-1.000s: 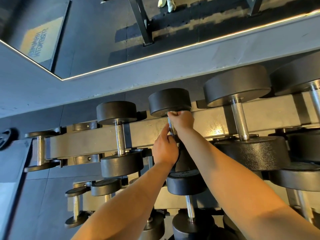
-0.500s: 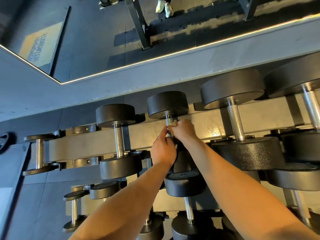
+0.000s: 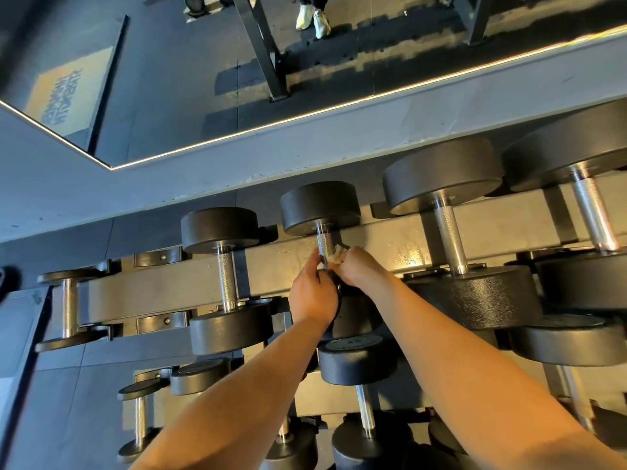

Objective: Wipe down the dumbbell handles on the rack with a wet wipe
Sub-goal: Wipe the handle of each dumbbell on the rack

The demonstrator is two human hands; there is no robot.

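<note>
I find the wet wipe [image 3: 336, 258] bunched into a pale wad against the lower part of a knurled steel handle [image 3: 324, 244], on the middle dumbbell [image 3: 320, 208] of the rack's upper tier. The handle is bright metal with a crosshatched grip; its upper stretch is bare and its lower end is hidden behind the hands. The dumbbell's far head is a black rubber disc with a matte finish.

The right hand [image 3: 361, 269] has its fingers curled tight around the wipe and presses it to the handle's right side. The left hand [image 3: 314, 296] sits just beside it, its fingers closed on the handle from the left. Both forearms reach in from the bottom edge, bare.

The rack [image 3: 281, 266] is a tan metal beam with black saddle brackets, carrying dumbbells in a row: smaller heads to the left, larger to the right. I see sunlight on the beam near the hands. A neighbouring handle [image 3: 226, 279] to the left shows the same knurling. A lower tier holds more dumbbells, one [image 3: 356, 359] directly beneath the hands.

Behind the rack runs a grey wall band, and above it a mirror [image 3: 169, 79] with a lit edge. It reflects dark rubber flooring, a black frame leg and a pair of pale shoes [image 3: 314, 18].
</note>
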